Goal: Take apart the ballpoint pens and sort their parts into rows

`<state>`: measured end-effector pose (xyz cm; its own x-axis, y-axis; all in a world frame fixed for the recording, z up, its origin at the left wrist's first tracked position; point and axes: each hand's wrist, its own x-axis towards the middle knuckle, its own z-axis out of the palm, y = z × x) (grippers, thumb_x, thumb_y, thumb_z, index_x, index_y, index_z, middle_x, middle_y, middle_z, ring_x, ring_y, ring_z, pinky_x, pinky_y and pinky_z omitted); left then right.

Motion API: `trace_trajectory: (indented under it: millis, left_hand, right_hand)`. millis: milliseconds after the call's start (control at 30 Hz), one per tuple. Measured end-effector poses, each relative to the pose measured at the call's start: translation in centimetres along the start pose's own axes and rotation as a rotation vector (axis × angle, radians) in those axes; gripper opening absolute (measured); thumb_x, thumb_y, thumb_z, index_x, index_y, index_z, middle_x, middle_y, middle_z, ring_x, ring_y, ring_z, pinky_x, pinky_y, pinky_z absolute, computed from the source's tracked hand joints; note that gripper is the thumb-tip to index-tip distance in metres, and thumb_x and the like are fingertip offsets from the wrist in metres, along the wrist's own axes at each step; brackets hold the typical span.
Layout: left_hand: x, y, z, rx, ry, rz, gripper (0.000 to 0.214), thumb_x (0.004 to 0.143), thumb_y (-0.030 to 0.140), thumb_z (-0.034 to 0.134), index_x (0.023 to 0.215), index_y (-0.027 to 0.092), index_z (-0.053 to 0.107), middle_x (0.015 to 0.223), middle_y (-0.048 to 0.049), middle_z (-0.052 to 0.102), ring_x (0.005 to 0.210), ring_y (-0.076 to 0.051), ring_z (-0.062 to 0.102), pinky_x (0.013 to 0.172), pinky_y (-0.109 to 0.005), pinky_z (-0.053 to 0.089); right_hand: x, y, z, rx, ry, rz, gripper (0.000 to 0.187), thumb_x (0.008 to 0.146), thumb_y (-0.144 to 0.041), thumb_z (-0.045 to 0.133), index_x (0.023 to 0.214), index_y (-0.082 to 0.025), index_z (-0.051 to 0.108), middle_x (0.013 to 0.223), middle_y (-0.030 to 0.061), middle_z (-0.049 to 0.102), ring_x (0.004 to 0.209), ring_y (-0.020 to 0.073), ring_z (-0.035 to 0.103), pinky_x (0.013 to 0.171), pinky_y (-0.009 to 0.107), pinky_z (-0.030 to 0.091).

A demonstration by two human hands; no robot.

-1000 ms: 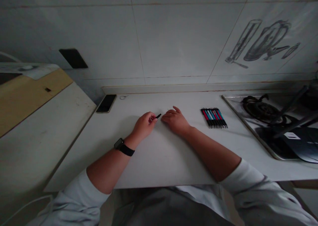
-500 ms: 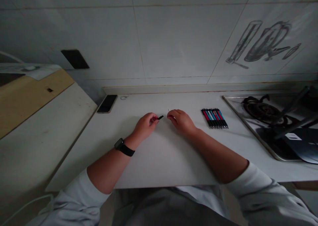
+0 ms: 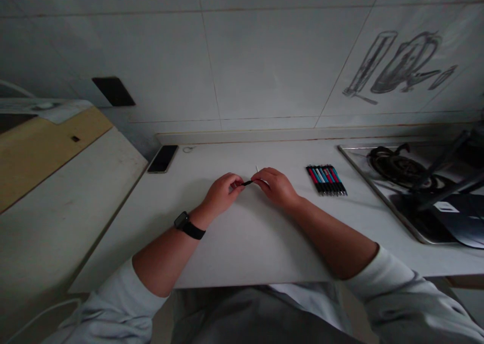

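Note:
My left hand [image 3: 224, 191], with a dark watch on its wrist, pinches a short black pen part [image 3: 246, 183] over the white countertop [image 3: 245, 248]. My right hand [image 3: 275, 186] is closed, its thumb and fingertips meeting the other end of that part. Both hands are close together, and their fingers cover much of what they hold. Just behind the right fingers a thin white stick [image 3: 257, 168] shows; most of it is hidden. To the right lies a row of several click pens [image 3: 326, 180] in red, blue, white and black.
A phone [image 3: 163, 159] lies at the back left, with a small ring-like loop [image 3: 188, 149] beside it. At the right are a gas hob [image 3: 397, 170] and a dark device [image 3: 459, 215] with upright arms. A wooden-edged board [image 3: 56, 152] stands at the left; a tiled wall is behind.
The hands have come together: my right fingertips moved left onto the free end of the black pen part, which now lies more level. The pen row and phone stay put.

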<state>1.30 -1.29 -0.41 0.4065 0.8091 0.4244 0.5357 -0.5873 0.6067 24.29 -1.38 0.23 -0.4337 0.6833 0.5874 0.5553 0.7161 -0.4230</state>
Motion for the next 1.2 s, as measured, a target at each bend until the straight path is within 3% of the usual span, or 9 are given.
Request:
trace_trajectory:
  millis: [233, 367, 433, 533, 633, 900, 1200]
  left_hand:
    - [0.0, 0.0, 0.1, -0.013, 0.028, 0.014, 0.006, 0.093, 0.017, 0.068, 0.097, 0.02, 0.065, 0.096, -0.0026, 0.069, 0.087, -0.016, 0.064, 0.08, -0.03, 0.051]
    - [-0.1, -0.3, 0.1, -0.01, 0.056, -0.016, 0.008, 0.094, 0.018, 0.067, 0.101, 0.02, 0.065, 0.099, -0.0028, 0.071, 0.091, -0.016, 0.065, 0.08, -0.031, 0.051]
    - [-0.2, -0.4, 0.1, -0.006, 0.053, -0.018, 0.009, 0.094, 0.018, 0.067, 0.102, 0.021, 0.065, 0.098, -0.0025, 0.07, 0.09, -0.017, 0.065, 0.081, -0.032, 0.051]
    - [-0.2, -0.3, 0.1, -0.005, 0.052, -0.014, 0.009, 0.094, 0.019, 0.067, 0.102, 0.021, 0.064, 0.096, -0.0021, 0.07, 0.089, -0.016, 0.066, 0.083, -0.032, 0.052]
    - [-0.2, -0.2, 0.1, -0.001, 0.056, -0.019, 0.009, 0.094, 0.019, 0.067, 0.101, 0.021, 0.065, 0.095, -0.0018, 0.07, 0.089, -0.016, 0.066, 0.083, -0.032, 0.052]
    - [-0.2, -0.4, 0.2, 0.0, 0.065, -0.016, 0.009, 0.093, 0.019, 0.067, 0.101, 0.021, 0.064, 0.094, -0.0015, 0.07, 0.088, -0.016, 0.066, 0.083, -0.032, 0.052]
    - [-0.2, -0.3, 0.1, 0.011, 0.111, -0.018, 0.01, 0.094, 0.017, 0.065, 0.102, 0.021, 0.063, 0.096, -0.002, 0.07, 0.089, -0.016, 0.066, 0.084, -0.032, 0.053]
  right_hand:
    - [0.3, 0.4, -1.2, -0.154, -0.045, 0.089, 0.026, 0.103, -0.032, 0.055, 0.117, -0.018, 0.072, 0.101, 0.0096, 0.077, 0.093, 0.0224, 0.068, 0.089, 0.036, 0.048]
    - [0.2, 1.6, -2.0, -0.322, -0.113, 0.144, 0.028, 0.102, -0.02, 0.052, 0.117, -0.02, 0.075, 0.111, 0.0102, 0.076, 0.105, 0.0244, 0.065, 0.1, 0.041, 0.042]
    - [-0.1, 2.0, -1.9, -0.384, -0.2, 0.13, 0.029, 0.098, -0.015, 0.055, 0.114, -0.024, 0.077, 0.112, 0.0084, 0.076, 0.11, 0.0256, 0.062, 0.109, 0.047, 0.036]
    - [-0.3, 2.0, -1.3, -0.44, -0.271, 0.103, 0.028, 0.095, -0.014, 0.058, 0.108, -0.028, 0.08, 0.109, 0.006, 0.077, 0.116, 0.0269, 0.059, 0.12, 0.057, 0.017]
    - [-0.3, 1.5, -0.7, -0.464, -0.313, 0.075, 0.027, 0.094, -0.014, 0.058, 0.102, -0.028, 0.08, 0.1, 0.0051, 0.076, 0.112, 0.0259, 0.059, 0.123, 0.058, 0.004]
    - [-0.1, 1.3, -0.5, -0.359, -0.36, 0.052, 0.022, 0.095, -0.016, 0.058, 0.098, -0.025, 0.079, 0.101, 0.0055, 0.076, 0.103, 0.0223, 0.064, 0.12, 0.049, 0.022]
    - [0.2, 0.4, 0.8, -0.197, -0.306, -0.174, 0.022, 0.097, -0.015, 0.058, 0.102, -0.021, 0.079, 0.104, 0.0094, 0.077, 0.097, 0.0209, 0.065, 0.099, 0.039, 0.041]
